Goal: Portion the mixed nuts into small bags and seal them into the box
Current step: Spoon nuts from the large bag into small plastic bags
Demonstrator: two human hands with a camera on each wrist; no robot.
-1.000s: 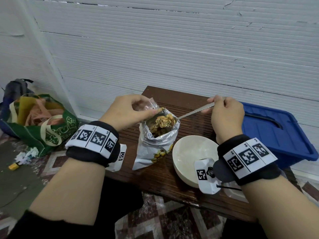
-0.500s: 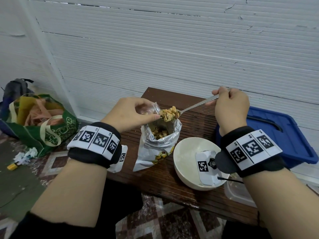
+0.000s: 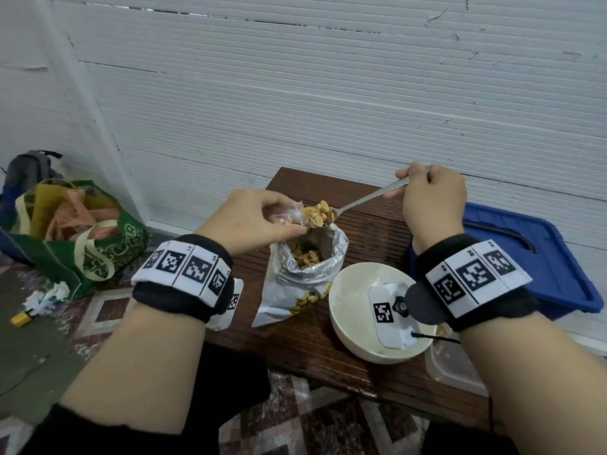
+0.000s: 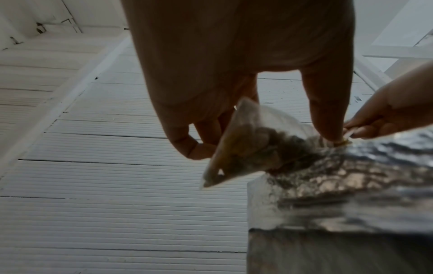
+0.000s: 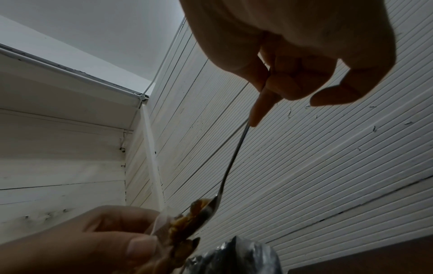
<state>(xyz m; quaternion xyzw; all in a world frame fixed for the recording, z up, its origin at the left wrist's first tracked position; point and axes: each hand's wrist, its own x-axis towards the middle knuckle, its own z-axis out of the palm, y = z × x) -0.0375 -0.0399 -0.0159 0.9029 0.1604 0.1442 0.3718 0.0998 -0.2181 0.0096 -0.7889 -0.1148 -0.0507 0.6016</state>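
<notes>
A silver foil bag of mixed nuts (image 3: 305, 277) stands open on the dark wooden table (image 3: 361, 231). Above its mouth my left hand (image 3: 256, 218) pinches a small clear bag (image 3: 289, 215), which holds some nuts (image 4: 255, 146). My right hand (image 3: 430, 198) grips the handle of a metal spoon (image 3: 368, 198). The spoon's bowl, heaped with nuts (image 3: 318, 211), sits at the small bag's mouth. The right wrist view shows the spoon (image 5: 234, 157) tipped toward the small bag (image 5: 164, 222).
An empty white bowl (image 3: 354, 297) sits right of the foil bag. A clear plastic box (image 3: 453, 366) lies at the table's right front. A blue lidded bin (image 3: 532, 264) stands to the right, a green tote bag (image 3: 75, 238) on the floor at left.
My right hand has lifted the loaded spoon out of the foil bag and up to the small bag's mouth. My left hand has risen slightly with the small bag.
</notes>
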